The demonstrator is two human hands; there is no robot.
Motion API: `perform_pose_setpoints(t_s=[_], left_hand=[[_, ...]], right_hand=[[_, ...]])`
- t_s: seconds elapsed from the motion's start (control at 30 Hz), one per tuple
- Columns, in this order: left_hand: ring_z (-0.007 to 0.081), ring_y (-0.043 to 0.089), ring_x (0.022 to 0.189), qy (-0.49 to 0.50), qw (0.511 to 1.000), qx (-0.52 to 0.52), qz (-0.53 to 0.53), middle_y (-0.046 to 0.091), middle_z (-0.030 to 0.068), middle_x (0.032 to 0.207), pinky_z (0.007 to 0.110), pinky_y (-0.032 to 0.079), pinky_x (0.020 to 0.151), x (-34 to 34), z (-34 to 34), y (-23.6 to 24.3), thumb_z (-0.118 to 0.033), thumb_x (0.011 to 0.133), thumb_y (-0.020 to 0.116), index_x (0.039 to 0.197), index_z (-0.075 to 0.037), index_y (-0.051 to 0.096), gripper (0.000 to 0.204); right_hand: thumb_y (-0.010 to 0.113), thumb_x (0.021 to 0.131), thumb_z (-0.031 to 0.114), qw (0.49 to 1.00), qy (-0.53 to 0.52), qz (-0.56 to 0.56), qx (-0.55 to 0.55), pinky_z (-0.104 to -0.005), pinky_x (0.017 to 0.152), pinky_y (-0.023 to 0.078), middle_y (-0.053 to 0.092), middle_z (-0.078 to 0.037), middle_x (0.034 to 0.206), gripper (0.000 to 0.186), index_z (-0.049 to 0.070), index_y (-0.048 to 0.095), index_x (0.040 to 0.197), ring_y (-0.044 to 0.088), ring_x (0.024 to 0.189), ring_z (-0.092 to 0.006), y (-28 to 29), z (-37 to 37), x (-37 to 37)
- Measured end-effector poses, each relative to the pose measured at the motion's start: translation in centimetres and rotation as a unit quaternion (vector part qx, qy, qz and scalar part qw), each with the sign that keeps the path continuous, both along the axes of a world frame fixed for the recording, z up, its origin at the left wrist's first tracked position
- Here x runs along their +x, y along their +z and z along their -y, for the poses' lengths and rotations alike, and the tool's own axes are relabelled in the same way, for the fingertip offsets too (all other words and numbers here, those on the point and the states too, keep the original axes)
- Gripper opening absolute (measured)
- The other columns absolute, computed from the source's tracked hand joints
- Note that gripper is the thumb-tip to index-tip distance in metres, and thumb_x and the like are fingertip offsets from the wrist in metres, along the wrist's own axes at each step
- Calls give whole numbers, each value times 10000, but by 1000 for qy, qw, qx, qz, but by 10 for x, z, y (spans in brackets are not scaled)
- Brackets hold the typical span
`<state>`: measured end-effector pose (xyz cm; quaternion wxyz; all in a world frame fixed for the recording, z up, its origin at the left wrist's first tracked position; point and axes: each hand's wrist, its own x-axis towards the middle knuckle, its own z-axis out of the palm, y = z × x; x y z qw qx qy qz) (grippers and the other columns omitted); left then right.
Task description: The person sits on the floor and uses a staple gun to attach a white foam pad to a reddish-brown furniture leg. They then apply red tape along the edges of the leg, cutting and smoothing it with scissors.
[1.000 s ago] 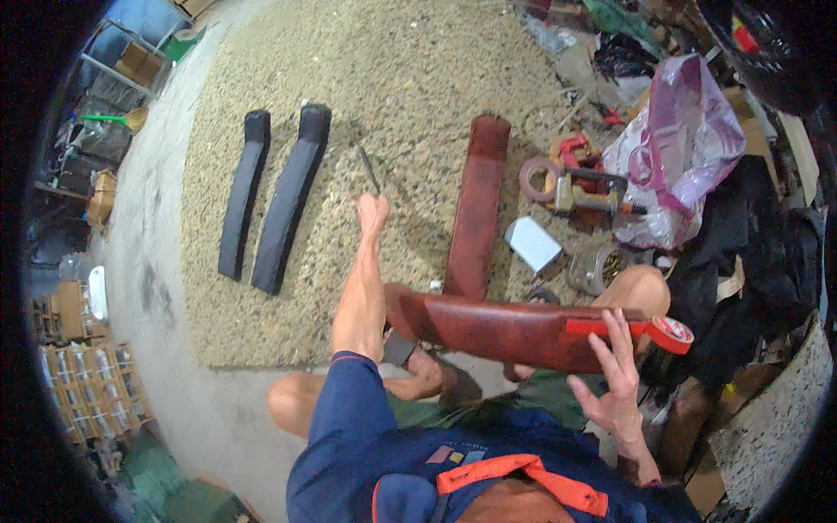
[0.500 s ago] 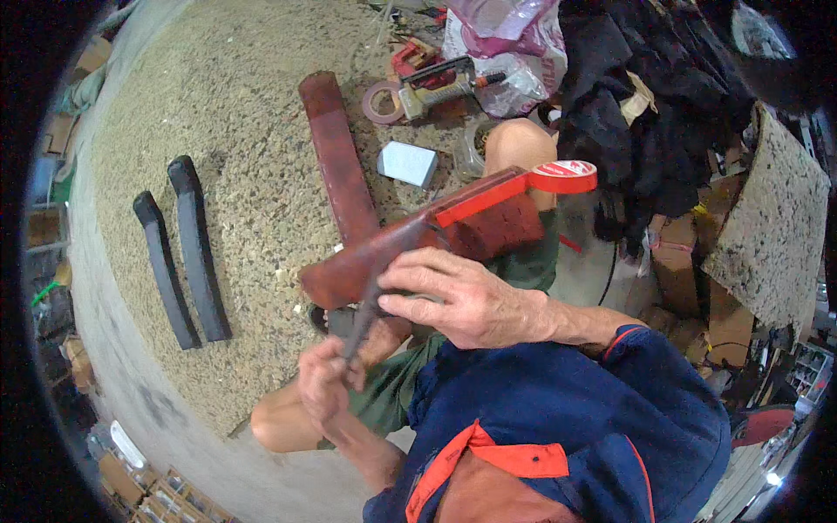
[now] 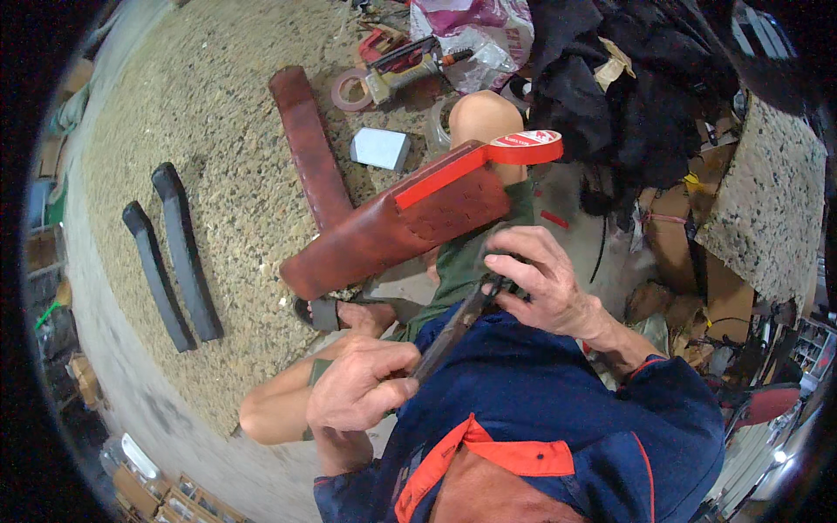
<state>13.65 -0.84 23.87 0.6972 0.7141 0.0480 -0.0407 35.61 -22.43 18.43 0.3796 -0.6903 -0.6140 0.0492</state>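
Observation:
My left hand (image 3: pixel 364 382) is closed round the lower end of a long, narrow dark-grey piece (image 3: pixel 451 336). My right hand (image 3: pixel 545 283) pinches its upper end, where something small and black shows between the fingers. The piece lies slantwise in front of my dark blue shirt. Just beyond my hands, a red-brown leather-like sleeve (image 3: pixel 375 240) rests across my leg. A strip of red tape (image 3: pixel 440 176) runs along its upper edge. The tape leads to a red tape roll (image 3: pixel 532 148) at the right end, still joined to the strip.
Another red-brown piece (image 3: pixel 311 148) lies on the speckled mat (image 3: pixel 235 105). Two black bent strips (image 3: pixel 185 253) lie to the left. Farther off are a white block (image 3: pixel 380 148), a pinkish tape roll (image 3: pixel 351 90), a caulking-type gun (image 3: pixel 405 80) and dark cloth (image 3: pixel 602 113). Cardboard (image 3: pixel 671 235) stands right.
Both hands have drawn back from the red-brown sleeve toward my body with the dark piece. My right hand has moved right, and the sleeve is now less covered.

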Motion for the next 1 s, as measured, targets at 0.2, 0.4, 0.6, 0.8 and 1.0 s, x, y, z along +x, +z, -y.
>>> perform_pose_setpoints(t_s=[0.2, 0.4, 0.6, 0.8, 1.0], left_hand=[[147, 566, 619, 210, 977, -21, -37, 604, 52, 703, 336, 467, 600, 44, 9, 9, -219, 1042, 602, 920, 35, 659, 287], [256, 670, 697, 317, 921, 209, 88, 656, 124, 822, 404, 539, 644, 154, 42, -43, -92, 883, 778, 1137, -26, 713, 270], [350, 693, 842, 343, 874, 337, 73, 676, 157, 944, 477, 543, 736, 202, 55, -74, -65, 764, 826, 1078, -37, 726, 331], [280, 730, 781, 434, 883, 167, 67, 711, 155, 877, 408, 569, 715, 186, 44, -84, 5, 837, 763, 1058, -9, 737, 223], [116, 709, 717, 461, 872, -165, -3, 768, 91, 909, 231, 536, 595, 171, 35, -89, -3, 1007, 672, 1141, 46, 709, 147]], right_hand=[[896, 729, 30, 967, -57, -226, -102, -306, 690, 450, 649, -30, 866, 676, 64, 642, 1354, 614, 785, -152, -9, 47, 18], [887, 776, 15, 777, -143, -606, -94, -252, 646, 478, 600, 26, 800, 634, 40, 618, 1349, 556, 694, -56, -37, 86, 6], [793, 851, 24, 766, -168, -596, -169, -267, 537, 427, 587, 10, 806, 382, 6, 623, 1193, 532, 652, -71, -36, 93, -2], [667, 1019, 227, 719, -81, -679, -127, -270, 607, 431, 585, -23, 824, 293, -5, 635, 1194, 536, 659, -103, -35, 80, -8], [594, 1078, 317, 665, -10, -735, -133, -279, 605, 452, 609, -40, 817, 362, -17, 652, 1206, 576, 642, -124, -50, 59, -11]])
